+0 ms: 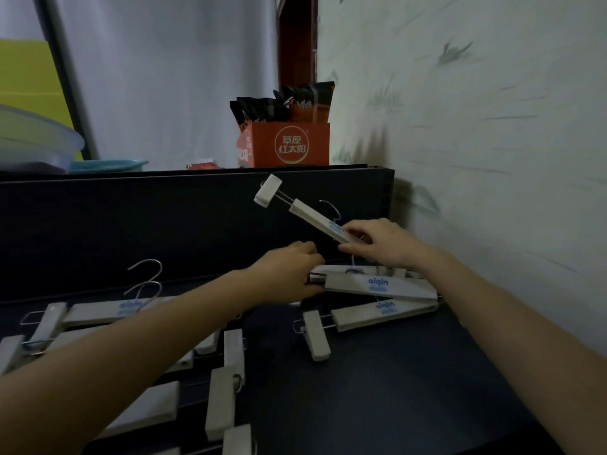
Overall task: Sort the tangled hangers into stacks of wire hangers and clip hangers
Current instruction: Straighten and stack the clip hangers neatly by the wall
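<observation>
**Right hand has one clip hanger up, left hand on the next**

Right hand (384,244) pinches a white flat-bar clip hanger (315,218) by the bar, lifted off the pile, with its clip end pointing far-left. Left hand (289,270) curls over the left end of a second white clip hanger (377,285), which lies far right on the dark table (410,389). Cannot tell if it's actually gripped. A third clip hanger (377,313) lies just near of it. A heap of white clip hangers (98,313) sits near left.

Handling guess: light, rigid, smooth bars. Wire hooks and clip rails will snag, so grab mid-bar and lift straight.

Blue print on the bars reads roughly "aiain"; the line under it is unreadable. Orange cardboard box (292,146), far: "草原红太阳".
</observation>
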`<state>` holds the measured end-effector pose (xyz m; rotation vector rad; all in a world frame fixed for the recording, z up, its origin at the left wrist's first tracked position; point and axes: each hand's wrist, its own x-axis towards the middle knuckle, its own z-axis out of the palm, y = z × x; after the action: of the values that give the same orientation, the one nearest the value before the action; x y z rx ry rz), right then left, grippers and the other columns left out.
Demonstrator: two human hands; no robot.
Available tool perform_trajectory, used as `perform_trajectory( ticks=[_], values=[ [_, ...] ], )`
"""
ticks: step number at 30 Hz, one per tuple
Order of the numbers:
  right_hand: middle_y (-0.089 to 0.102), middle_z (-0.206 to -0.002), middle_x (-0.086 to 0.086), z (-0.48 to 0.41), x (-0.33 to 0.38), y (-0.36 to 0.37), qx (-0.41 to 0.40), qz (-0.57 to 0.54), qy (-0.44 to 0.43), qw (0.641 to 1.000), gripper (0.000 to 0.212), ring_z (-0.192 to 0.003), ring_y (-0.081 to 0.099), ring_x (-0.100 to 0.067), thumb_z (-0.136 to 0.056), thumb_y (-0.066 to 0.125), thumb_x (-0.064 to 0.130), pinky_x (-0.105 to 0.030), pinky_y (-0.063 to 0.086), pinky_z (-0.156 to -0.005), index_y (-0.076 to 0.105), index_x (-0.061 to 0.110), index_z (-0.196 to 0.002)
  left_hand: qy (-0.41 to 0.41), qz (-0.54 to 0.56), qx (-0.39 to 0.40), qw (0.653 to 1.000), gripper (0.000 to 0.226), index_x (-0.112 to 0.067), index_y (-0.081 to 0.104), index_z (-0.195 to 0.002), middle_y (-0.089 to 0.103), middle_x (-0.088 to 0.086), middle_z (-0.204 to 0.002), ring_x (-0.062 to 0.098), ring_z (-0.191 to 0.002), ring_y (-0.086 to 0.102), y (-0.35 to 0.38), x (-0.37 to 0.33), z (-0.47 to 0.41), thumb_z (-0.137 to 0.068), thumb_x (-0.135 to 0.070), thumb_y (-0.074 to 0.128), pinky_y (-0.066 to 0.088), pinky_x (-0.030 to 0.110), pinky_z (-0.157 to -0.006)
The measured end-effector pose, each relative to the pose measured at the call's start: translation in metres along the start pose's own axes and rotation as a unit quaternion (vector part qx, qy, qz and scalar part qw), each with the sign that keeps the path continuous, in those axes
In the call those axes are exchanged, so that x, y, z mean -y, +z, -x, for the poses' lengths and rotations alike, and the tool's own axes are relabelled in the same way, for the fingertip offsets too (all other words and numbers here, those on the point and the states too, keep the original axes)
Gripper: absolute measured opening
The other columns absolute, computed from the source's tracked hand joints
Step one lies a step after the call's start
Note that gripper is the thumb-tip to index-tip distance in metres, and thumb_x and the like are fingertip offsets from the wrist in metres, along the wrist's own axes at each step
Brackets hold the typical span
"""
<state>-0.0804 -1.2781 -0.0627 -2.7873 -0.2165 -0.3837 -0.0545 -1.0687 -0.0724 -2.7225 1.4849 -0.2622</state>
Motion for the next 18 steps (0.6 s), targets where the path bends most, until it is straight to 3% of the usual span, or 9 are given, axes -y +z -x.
perform_trajectory(
  ticks=[3,8,12,18],
  values=[
    [0.062,-0.095,0.003,-0.001,0.001,0.000,0.008,-0.039,0.000,0.999,0.033,-0.080,0.064,-0.015,-0.085,0.054,0.051,-0.040,0.055,-0.074,0.053,0.030,-0.110,0.004,-0.016,0.049,0.999,0.046,-0.015,0.047,-0.129,0.045,0.007,-0.128,0.023,-0.111,0.049,0.012,-0.003,-0.003,-0.090,-0.038,0.052,0.048,0.039,-0.087],
    [0.062,-0.087,0.007,-0.002,-0.002,-0.001,-0.001,-0.028,0.004,1.000,0.040,-0.069,0.064,-0.005,-0.089,0.046,0.052,-0.024,0.053,-0.057,0.043,0.029,-0.122,0.006,-0.006,0.041,0.999,0.032,-0.010,0.050,-0.121,0.048,0.010,-0.123,0.026,-0.106,0.051,0.019,-0.005,-0.003,-0.094,-0.028,0.045,0.046,0.039,-0.084],
    [0.062,-0.087,0.013,-0.001,-0.003,-0.004,-0.022,-0.040,0.002,0.999,0.044,-0.066,0.063,0.000,-0.091,0.041,0.051,-0.028,0.056,-0.062,0.039,0.027,-0.128,0.007,0.030,0.021,0.999,0.030,-0.012,0.050,-0.119,0.053,0.008,-0.118,0.023,-0.106,0.050,0.014,-0.005,-0.002,-0.094,-0.028,0.046,0.044,0.036,-0.086],
    [0.059,-0.091,0.006,0.004,0.001,-0.014,-0.036,0.064,0.004,0.997,0.046,-0.067,0.063,-0.013,-0.083,0.045,0.064,-0.035,0.056,-0.062,0.042,0.036,-0.119,0.000,0.050,0.017,0.999,0.026,-0.016,0.052,-0.116,0.055,0.007,-0.107,0.014,-0.081,0.044,0.002,-0.008,-0.005,-0.093,-0.029,0.048,0.042,0.030,-0.073]
  ],
)
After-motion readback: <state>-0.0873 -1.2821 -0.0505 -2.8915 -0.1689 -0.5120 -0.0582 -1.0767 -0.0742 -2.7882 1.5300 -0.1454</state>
